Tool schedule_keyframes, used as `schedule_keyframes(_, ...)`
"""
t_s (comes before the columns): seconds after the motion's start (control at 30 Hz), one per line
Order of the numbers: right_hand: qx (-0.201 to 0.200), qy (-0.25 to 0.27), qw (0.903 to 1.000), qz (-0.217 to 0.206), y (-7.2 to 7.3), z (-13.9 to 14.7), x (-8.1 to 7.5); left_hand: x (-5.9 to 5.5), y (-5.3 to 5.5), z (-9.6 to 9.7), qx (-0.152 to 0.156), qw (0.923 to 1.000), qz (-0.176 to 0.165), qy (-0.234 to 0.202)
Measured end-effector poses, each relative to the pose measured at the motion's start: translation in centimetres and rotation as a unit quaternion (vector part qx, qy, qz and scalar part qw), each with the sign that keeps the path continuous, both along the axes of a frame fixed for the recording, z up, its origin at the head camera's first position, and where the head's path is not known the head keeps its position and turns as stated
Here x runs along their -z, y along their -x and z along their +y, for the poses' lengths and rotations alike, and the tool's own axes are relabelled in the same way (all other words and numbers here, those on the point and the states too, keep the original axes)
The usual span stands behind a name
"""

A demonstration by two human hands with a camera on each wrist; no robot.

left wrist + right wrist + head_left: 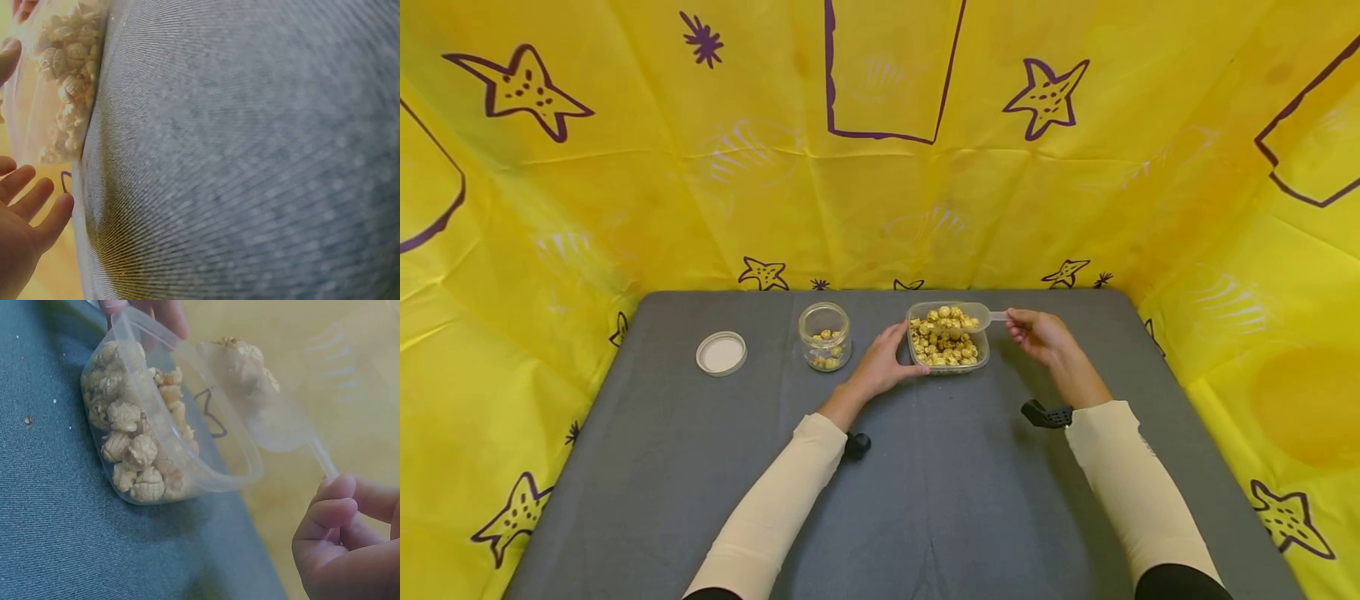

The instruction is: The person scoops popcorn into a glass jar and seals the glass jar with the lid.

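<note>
A clear plastic container (pixel 987 357) partly full of caramel-coloured popcorn (pixel 943 352) sits toward the back of the table. My left hand (pixel 880 364) holds its left side, the thumb at the near corner and the fingers along the side wall. Between thumb and fingers my right hand (pixel 1041 337) pinches the handle of a translucent scoop (pixel 284 428). The scoop carries a heap of popcorn (pixel 240 365) above the container's rim. To the left of my left hand stands an open clear jar (pixel 824 317) with some popcorn at its bottom.
A round white-lined lid (pixel 721 353) lies on the grey tablecloth (pixel 925 483), left of the jar. Yellow patterned cloth (pixel 880 192) hangs behind the table and along both sides. Small crumbs (pixel 28 419) dot the tablecloth near the container.
</note>
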State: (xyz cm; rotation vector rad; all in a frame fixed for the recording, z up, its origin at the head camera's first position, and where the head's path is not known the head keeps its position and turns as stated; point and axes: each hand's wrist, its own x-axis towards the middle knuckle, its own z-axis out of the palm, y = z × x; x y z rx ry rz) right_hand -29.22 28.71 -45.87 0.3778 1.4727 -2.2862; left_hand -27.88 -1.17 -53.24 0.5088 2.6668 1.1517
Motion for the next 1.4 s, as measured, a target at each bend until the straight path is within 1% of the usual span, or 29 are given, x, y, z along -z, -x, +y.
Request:
schedule_keyframes(0.2, 0.003, 0.001, 0.9999, 0.010, -0.1, -0.3, -0.6, -0.6, -0.1, -0.1, -0.001, 0.9999, 0.016, -0.005)
schedule_keyframes(0.37, 0.009, -0.005, 0.9996, 0.027, 0.0, -0.8, -1.1, -1.4, -0.4, -0.3, -0.004, 0.9997, 0.024, -0.005)
schedule_keyframes(0.57, 0.014, -0.002, 0.9993, 0.035, 0.1, -1.5, -1.9, -2.4, -0.6, -0.6, -0.010, 0.9994, 0.032, -0.011)
schedule_keyframes(0.67, 0.019, 0.000, 0.9991, 0.039, 0.1, -1.8, -2.3, -3.1, -0.8, -0.9, -0.015, 0.9988, 0.042, -0.021)
schedule_keyframes(0.8, 0.030, 0.006, 0.9986, 0.043, 0.1, -2.2, -3.0, -4.2, -1.1, -1.3, -0.021, 0.9974, 0.055, -0.041)
schedule_keyframes(0.93, 0.029, 0.015, 0.9981, 0.052, 0.0, -2.7, -3.7, -5.4, -1.4, -1.7, -0.026, 0.9961, 0.069, -0.049)
schedule_keyframes(1.1, 0.020, 0.020, 0.9971, 0.070, 0.1, -3.5, -4.6, -6.8, -1.8, -2.7, -0.037, 0.9945, 0.085, -0.049)
schedule_keyframes(1.2, 0.017, 0.021, 0.9965, 0.079, 0.0, -4.3, -5.2, -7.4, -2.0, -3.4, -0.043, 0.9929, 0.101, -0.046)
schedule_keyframes(1.3, 0.012, 0.023, 0.9958, 0.088, 0.0, -5.2, -5.6, -7.9, -2.2, -4.5, -0.050, 0.9906, 0.117, -0.049)
schedule_keyframes(1.4, 0.011, 0.019, 0.9957, 0.090, 0.1, -6.4, -5.8, -8.1, -2.4, -5.8, -0.060, 0.9878, 0.133, -0.056)
